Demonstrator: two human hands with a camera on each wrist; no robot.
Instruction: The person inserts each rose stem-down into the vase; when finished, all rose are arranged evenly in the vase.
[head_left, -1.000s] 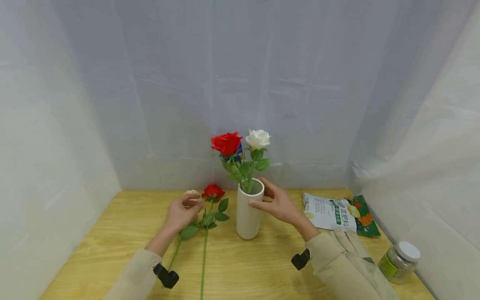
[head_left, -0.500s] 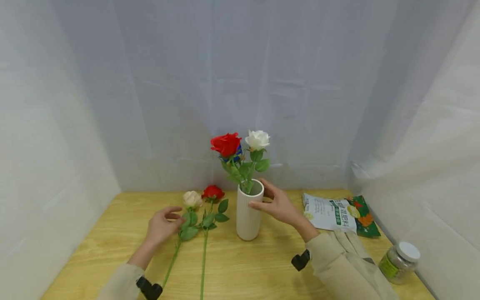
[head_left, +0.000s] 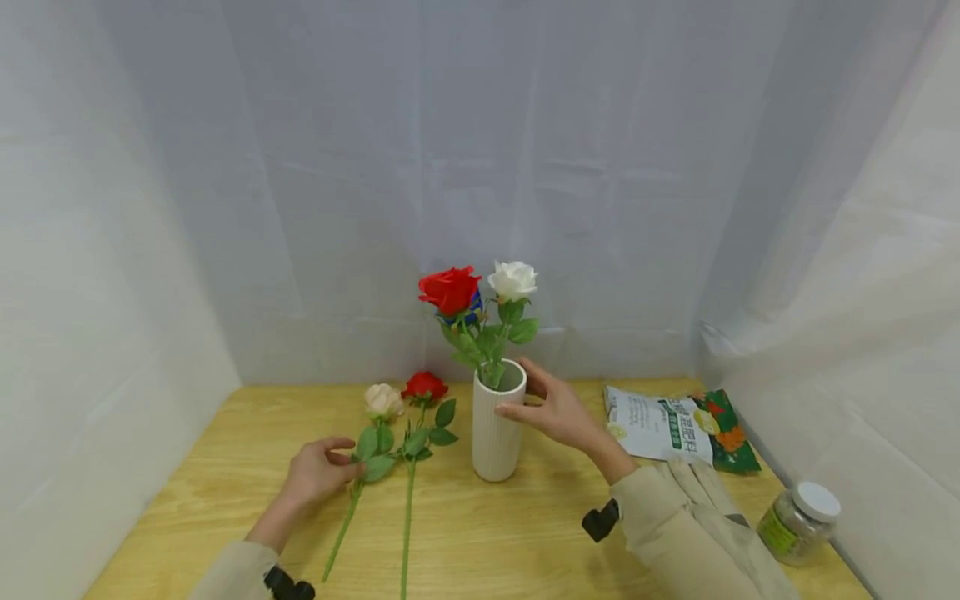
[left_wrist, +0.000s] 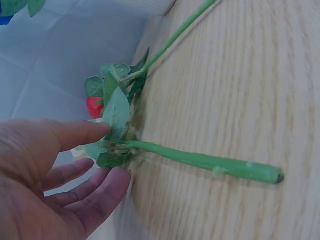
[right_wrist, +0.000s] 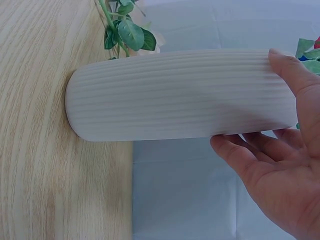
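Observation:
My right hand point(head_left: 558, 408) holds a white ribbed vase point(head_left: 495, 442) near its rim, thumb in front and fingers on the far side. The vase stands upright with a red rose point(head_left: 450, 290) and a white rose point(head_left: 513, 282) in it; something blue shows behind the red bloom. To the left, a cream rose point(head_left: 384, 400) and a second red rose point(head_left: 425, 387) lie on the table. My left hand point(head_left: 318, 473) is at the cream rose's leaves; in the left wrist view, its thumb and fingers are spread around the leaves near the stem point(left_wrist: 200, 160), not closed on it.
A white and green printed bag point(head_left: 660, 425) lies on the wooden table point(head_left: 225, 467) at the right. Closer in are pale gloves point(head_left: 701, 479), partly behind the right sleeve, and a lidded jar point(head_left: 798, 525). White sheeting point(head_left: 480, 167) surrounds the table.
My left hand has moved from over the cream bloom left and toward me, down to its leaves, uncovering the bloom. The right hand has stayed on the vase.

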